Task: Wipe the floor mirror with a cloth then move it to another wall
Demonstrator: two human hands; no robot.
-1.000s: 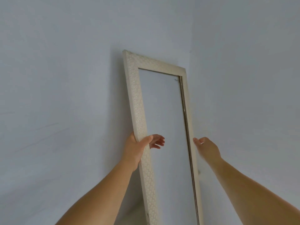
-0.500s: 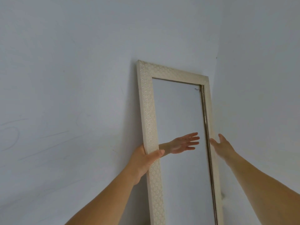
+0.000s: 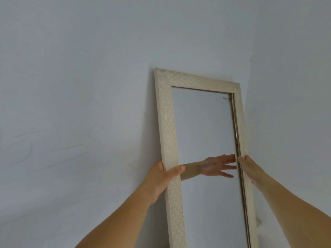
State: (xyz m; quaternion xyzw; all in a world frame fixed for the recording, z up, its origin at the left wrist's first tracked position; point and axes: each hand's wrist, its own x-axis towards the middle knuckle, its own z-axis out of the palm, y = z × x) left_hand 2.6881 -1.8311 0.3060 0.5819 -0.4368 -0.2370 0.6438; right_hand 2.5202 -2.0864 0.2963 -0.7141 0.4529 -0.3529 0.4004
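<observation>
A tall floor mirror [image 3: 204, 126] in a cream patterned frame leans against the pale wall close to a room corner. My left hand [image 3: 161, 178] grips the frame's left side, thumb across its front. My right hand [image 3: 250, 169] lies flat with straight fingers against the frame's right side. The glass reflects my right hand and forearm. No cloth is in view. The mirror's foot is out of the picture.
A pale blue-grey wall [image 3: 71, 104] with faint scuff marks stands behind the mirror. A second wall [image 3: 295, 86] meets it at the corner just right of the frame, leaving little room on that side.
The view has shifted so the mirror sits further right and lower. My right hand has come from just off the frame to flat against its right side. The left grip is unchanged.
</observation>
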